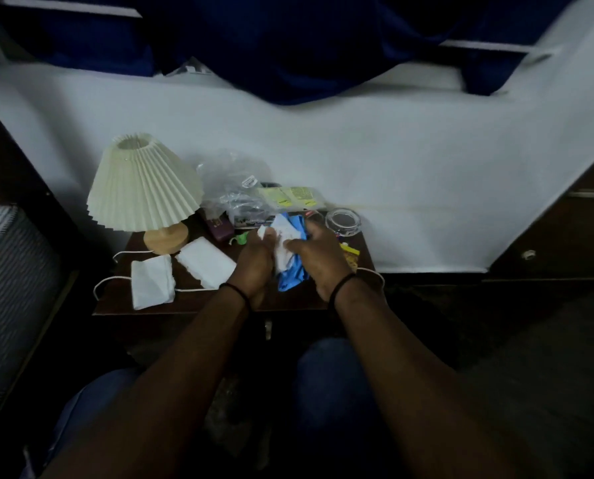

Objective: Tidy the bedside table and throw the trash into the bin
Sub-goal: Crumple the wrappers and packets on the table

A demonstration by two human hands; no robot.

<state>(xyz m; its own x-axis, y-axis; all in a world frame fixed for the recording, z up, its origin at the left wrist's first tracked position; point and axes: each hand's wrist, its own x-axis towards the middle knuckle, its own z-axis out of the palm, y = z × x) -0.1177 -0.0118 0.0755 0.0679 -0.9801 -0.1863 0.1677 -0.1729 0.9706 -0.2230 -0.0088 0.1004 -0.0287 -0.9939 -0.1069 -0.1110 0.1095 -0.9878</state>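
Two bare forearms are reaching forward from the bottom of the view, over knees in blue trousers, each wrist wearing a thin black band. The left hand and the right hand are meeting over the middle of the dark bedside table, both curling their fingers round a bundle of trash: crumpled white paper and a piece of blue plastic that is hanging down between the palms. To the left, a lamp with a pleated cream shade is standing on a wooden base, its white cord trailing along the table edge. Two folded white tissues are lying beside the base. Behind the hands, clear plastic bags and a yellow-green packet are sitting against the white wall. A glass ashtray is resting just right of the hands.
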